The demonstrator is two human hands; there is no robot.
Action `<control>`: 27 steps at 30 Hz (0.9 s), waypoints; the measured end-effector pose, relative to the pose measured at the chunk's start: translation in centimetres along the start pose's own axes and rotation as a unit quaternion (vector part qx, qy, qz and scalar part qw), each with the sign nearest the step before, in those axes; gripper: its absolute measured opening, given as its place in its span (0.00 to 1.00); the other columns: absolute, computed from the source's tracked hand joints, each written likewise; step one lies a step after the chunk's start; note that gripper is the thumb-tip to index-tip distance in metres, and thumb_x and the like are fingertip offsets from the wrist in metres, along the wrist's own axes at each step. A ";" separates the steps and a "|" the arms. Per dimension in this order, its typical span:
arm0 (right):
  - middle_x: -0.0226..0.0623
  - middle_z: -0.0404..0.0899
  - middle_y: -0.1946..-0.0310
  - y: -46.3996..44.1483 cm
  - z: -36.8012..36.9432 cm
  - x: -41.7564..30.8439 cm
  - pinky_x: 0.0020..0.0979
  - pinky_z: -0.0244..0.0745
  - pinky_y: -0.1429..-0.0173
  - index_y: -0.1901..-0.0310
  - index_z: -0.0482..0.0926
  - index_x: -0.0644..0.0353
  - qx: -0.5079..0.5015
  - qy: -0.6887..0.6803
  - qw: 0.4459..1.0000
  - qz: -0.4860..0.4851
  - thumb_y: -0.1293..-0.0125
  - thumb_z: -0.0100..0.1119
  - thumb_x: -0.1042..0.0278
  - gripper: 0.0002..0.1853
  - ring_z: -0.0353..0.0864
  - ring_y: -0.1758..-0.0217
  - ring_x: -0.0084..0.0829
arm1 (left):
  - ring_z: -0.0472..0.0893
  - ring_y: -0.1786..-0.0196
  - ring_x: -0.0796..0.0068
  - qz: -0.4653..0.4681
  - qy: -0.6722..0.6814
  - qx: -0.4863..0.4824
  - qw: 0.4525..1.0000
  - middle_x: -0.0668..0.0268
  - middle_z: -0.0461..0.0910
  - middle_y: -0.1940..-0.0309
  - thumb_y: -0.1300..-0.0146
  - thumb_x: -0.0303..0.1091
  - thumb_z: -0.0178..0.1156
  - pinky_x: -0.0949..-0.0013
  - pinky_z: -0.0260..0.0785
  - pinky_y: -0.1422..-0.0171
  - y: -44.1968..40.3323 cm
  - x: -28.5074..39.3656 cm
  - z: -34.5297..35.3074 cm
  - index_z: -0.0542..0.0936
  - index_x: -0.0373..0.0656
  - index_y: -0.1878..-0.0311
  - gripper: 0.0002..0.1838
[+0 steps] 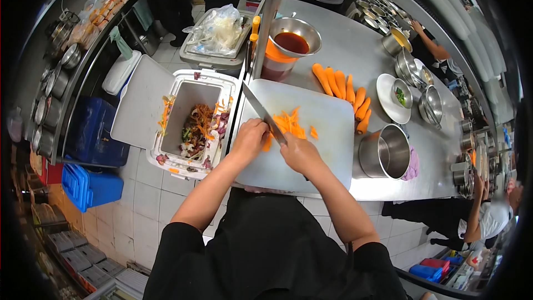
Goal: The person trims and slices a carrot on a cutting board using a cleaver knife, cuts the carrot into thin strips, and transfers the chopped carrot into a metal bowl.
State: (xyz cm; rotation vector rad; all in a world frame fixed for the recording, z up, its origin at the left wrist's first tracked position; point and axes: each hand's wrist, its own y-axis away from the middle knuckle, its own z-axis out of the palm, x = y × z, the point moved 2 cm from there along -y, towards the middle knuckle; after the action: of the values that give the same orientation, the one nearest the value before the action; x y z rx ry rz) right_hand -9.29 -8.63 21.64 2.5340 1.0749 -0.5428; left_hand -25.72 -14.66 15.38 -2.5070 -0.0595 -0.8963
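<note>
A large knife (260,105) is in my right hand (300,154), its blade pointing up and left across the white cutting board (327,155). My left hand (252,136) is on the board's left side, fingers curled against an orange carrot piece beside the blade; the fingertips are partly hidden. Cut carrot pieces (291,124) lie in a loose pile right of the blade, near the middle of the board. Several whole peeled carrots (336,81) rest on the steel table beyond the board's upper right edge.
An open bin (191,103) with peelings stands left of the board. Behind the board, a steel bowl of dark red liquid (292,43) sits on a container. An empty steel pot (383,153) and a white plate (384,91) stand right. Other people work around the table.
</note>
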 end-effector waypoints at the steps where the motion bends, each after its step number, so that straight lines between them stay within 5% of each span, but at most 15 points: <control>1: 0.56 0.83 0.69 -0.2 0.8 0.0 0.54 0.76 0.57 0.56 0.75 0.65 0.019 0.009 1.000 -0.009 0.33 0.52 0.62 0.13 0.83 0.64 0.56 | 0.76 0.59 0.53 0.004 -0.005 0.010 1.000 0.59 0.77 0.67 0.46 0.23 0.62 0.54 0.69 0.54 0.0 0.1 0.1 0.79 0.40 0.68 0.02; 11: 0.59 0.83 0.66 -0.1 1.2 0.5 0.55 0.75 0.53 0.55 0.75 0.65 0.005 -0.021 0.999 0.025 0.32 0.51 0.62 0.14 0.82 0.60 0.58 | 0.77 0.58 0.53 0.011 -0.012 0.013 1.000 0.59 0.77 0.66 0.46 0.23 0.63 0.54 0.70 0.53 -0.3 0.1 -0.3 0.79 0.40 0.67 0.04; 13: 0.59 0.83 0.65 -0.1 1.3 0.8 0.55 0.75 0.52 0.55 0.75 0.65 -0.001 -0.027 0.999 0.030 0.32 0.51 0.62 0.14 0.82 0.59 0.58 | 0.78 0.56 0.53 -0.037 0.053 -0.029 0.997 0.59 0.79 0.64 0.47 0.24 0.63 0.55 0.72 0.52 -0.6 -0.6 -1.0 0.80 0.40 0.64 0.06; 17: 0.58 0.83 0.64 -0.1 1.1 0.5 0.54 0.75 0.51 0.54 0.75 0.65 -0.016 -0.020 0.999 0.040 0.32 0.50 0.61 0.15 0.82 0.58 0.58 | 0.79 0.54 0.55 0.021 -0.015 -0.119 0.993 0.60 0.80 0.61 0.47 0.25 0.67 0.58 0.73 0.48 -0.6 -0.1 -3.5 0.83 0.41 0.58 0.12; 27: 0.55 0.83 0.67 0.7 -0.6 -1.1 0.54 0.75 0.55 0.56 0.75 0.64 -0.024 0.018 0.999 0.026 0.33 0.50 0.62 0.13 0.83 0.62 0.55 | 0.78 0.52 0.55 0.031 -0.010 -0.151 0.988 0.62 0.79 0.58 0.49 0.27 0.69 0.56 0.72 0.45 -0.3 -0.1 -3.2 0.83 0.42 0.58 0.13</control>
State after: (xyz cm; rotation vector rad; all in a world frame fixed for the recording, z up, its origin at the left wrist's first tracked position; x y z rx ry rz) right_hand -9.35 -9.47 22.77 2.5308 1.0194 -0.4530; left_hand -27.74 -15.82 17.59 -2.7792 0.1591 -0.9125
